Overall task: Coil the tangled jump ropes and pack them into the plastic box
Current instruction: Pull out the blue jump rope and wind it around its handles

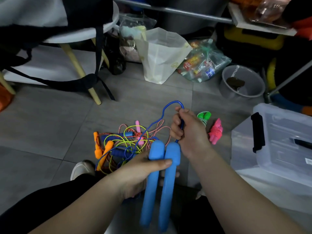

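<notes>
- Down low, the left hand [140, 168] grips two light-blue handles [159, 179] side by side, thumb across them.
- Above them, the right hand [187, 130] curls its fingers round the dark-blue cord [166, 108], which loops above the fist.
- Behind lies a tangled pile of ropes [123, 144] on the tiled floor [50, 125].
- Coiled green rope [204, 118] and pink rope [216, 132] lie near the clear plastic box [276, 149] on the right.

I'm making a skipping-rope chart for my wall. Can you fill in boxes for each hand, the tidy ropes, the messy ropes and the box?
left hand: grips two long light-blue plastic handles
right hand: holds the looped dark blue cord
tidy ropes: green coiled bundle, pink coiled bundle, on grey floor tiles
messy ropes: tangled pile of colourful ropes
box: clear plastic box, black latch, far right
</notes>
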Demonstrator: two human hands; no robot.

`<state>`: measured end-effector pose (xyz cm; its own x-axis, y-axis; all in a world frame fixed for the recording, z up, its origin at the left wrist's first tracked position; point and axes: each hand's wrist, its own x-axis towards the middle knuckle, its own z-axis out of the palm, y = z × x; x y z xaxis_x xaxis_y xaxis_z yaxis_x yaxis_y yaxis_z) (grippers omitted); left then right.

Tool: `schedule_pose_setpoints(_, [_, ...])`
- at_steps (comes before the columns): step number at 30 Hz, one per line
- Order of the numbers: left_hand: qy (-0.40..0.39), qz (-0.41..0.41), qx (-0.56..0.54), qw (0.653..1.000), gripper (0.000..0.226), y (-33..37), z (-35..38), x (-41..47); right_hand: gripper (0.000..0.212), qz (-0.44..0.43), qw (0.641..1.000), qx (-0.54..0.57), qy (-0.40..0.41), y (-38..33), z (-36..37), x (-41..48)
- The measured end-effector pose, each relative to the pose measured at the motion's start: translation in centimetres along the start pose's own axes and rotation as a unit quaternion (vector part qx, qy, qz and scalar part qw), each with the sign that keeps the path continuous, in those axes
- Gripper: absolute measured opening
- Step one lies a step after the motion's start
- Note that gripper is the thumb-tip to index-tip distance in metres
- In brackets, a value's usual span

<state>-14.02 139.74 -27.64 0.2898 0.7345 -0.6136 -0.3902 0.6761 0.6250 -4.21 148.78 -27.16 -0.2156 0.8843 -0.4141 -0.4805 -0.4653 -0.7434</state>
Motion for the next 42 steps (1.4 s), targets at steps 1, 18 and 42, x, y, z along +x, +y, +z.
schedule_pose_setpoints(1, [0.007,0.004,-0.001,1.000,0.012,-0.1,0.0,0.1,0.027,-0.016,1.000,-0.006,0.006,0.1,0.1,0.0])
schedule_pose_setpoints(18, [0.006,0.032,0.102,0.994,0.011,1.0,-1.2,-0.2,0.012,0.137,0.959,-0.213,-0.130,2.3,-1.0,-1.1])
schedule_pose_setpoints(42, [-0.068,-0.121,0.055,0.989,0.028,-1.0,-0.7,-0.6,0.022,-0.051,0.993,-0.105,0.002,0.5,-0.8,0.5])
